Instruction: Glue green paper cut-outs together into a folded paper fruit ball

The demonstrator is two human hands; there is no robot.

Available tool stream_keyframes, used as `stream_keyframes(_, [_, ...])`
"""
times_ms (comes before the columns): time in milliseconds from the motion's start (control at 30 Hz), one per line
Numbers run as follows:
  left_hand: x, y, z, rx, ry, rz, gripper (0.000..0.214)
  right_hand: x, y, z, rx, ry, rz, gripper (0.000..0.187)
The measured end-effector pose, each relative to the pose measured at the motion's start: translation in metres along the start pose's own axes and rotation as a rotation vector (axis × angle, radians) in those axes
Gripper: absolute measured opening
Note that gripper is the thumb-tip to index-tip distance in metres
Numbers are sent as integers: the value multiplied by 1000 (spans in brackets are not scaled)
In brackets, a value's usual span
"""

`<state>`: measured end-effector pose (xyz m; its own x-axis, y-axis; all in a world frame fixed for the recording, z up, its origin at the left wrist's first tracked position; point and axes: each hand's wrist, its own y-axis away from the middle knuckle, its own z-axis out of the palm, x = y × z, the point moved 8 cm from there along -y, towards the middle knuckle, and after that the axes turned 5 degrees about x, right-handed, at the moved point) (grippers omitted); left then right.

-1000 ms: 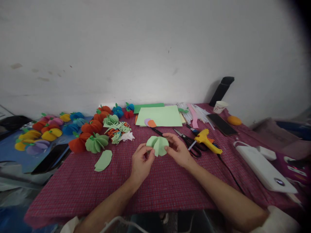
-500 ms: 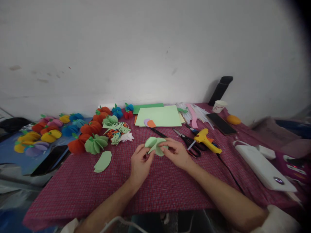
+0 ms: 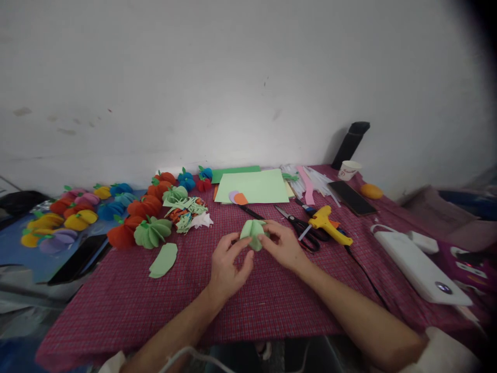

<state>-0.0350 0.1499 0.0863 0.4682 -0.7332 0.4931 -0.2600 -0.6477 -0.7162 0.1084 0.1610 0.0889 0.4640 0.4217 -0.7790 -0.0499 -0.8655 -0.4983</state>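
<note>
A light green folded paper pumpkin [image 3: 253, 231] with several fanned leaves is held above the tablecloth. My right hand [image 3: 285, 246] pinches it from the right between thumb and fingers. On the other side, my left hand [image 3: 230, 262] has its thumb spread away, with the index fingertip at the paper's left edge. To the left lies a stack of light green cut paper pieces [image 3: 163, 260]. Beside that sits a finished green paper pumpkin [image 3: 152, 231].
A yellow glue gun [image 3: 330, 226] and black-handled scissors [image 3: 306, 231] lie right of my hands. Light green sheets [image 3: 252, 186] are at the back, near paper scraps [image 3: 186, 212]. Colourful paper pumpkins [image 3: 143, 207] crowd the left. A phone [image 3: 353, 198] and white power bank [image 3: 423, 269] lie right.
My left thumb has come off the green paper and the left fingers have spread. The paper piece has turned, its leaves now facing me more upright, still in my right hand.
</note>
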Motion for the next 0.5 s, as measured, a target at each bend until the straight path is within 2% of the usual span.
stream_keyframes(133, [-10, -1, -3, 57, 33, -75, 24, 2, 0, -1, 4, -41, -21, 22])
stream_keyframes(300, [-17, -1, -2, 36, 59, -157, 26, 2, 0, -1, 8, -63, -23, 25])
stream_keyframes(500, [-15, -3, -4, 58, -16, -167, 44, 0, 0, -1, 17, -55, -24, 25])
